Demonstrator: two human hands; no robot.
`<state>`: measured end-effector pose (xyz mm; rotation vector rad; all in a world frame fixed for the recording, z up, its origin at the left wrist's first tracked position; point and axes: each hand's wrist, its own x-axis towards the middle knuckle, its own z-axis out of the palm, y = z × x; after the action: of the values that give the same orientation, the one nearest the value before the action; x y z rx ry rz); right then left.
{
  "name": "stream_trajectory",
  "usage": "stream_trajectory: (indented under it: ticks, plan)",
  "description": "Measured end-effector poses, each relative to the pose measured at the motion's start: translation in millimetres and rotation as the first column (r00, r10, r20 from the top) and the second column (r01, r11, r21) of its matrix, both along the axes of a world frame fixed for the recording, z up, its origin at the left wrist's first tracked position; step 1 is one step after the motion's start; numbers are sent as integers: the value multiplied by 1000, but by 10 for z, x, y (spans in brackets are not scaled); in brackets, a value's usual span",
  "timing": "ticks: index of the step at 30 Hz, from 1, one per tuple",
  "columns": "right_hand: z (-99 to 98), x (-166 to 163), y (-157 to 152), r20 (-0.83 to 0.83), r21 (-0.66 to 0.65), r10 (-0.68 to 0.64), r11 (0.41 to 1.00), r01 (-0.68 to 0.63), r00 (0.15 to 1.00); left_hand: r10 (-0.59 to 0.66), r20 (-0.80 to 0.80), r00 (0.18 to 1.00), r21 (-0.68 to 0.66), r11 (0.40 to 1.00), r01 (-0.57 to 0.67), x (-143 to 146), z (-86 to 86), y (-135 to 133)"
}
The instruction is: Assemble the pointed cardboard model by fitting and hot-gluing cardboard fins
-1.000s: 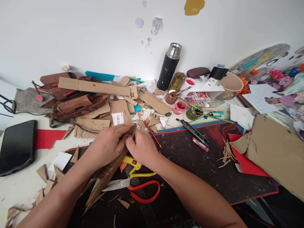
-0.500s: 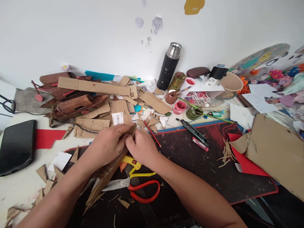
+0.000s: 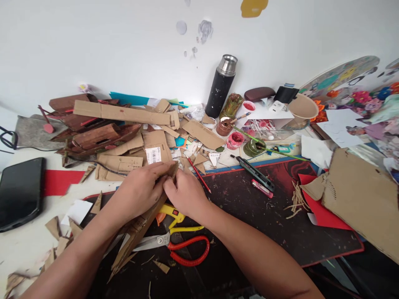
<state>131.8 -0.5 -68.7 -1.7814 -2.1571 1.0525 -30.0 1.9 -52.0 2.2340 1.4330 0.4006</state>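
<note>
A long, narrow piece of folded cardboard [image 3: 139, 230] slants from the lower left up to its pointed far end. My left hand [image 3: 141, 187] is wrapped over its upper part, fingers bent around the edge. Close against it, my right hand [image 3: 185, 189] pinches the same cardboard near the tip, thumb pressed in. Part of the piece is hidden beneath the left hand and forearm. Under my hands lie scissors [image 3: 189, 250] with red and yellow handles, their blades partly behind the cardboard. A yellow glue gun [image 3: 171, 211] shows between the cardboard and my right wrist.
Brown model boats [image 3: 102, 139] and cardboard scraps [image 3: 121, 112] crowd the left back. A black thermos [image 3: 220, 89], paint jars [image 3: 235, 140] and a utility knife [image 3: 254, 172] stand or lie beyond my right hand. A phone [image 3: 20, 193] rests far left; a cardboard sheet [image 3: 361, 199] sits far right.
Both hands keep their grip on the cardboard, almost unmoved. The whole view has shifted very slightly, with things appearing a little further left.
</note>
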Motion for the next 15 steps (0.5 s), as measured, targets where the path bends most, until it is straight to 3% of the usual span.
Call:
stream_trajectory:
  ticks: [15]
  plan:
    - [10,9,-1,-13,5,1,1000,-1,1000,15,7,1000,-63,998,-15,2,22,6]
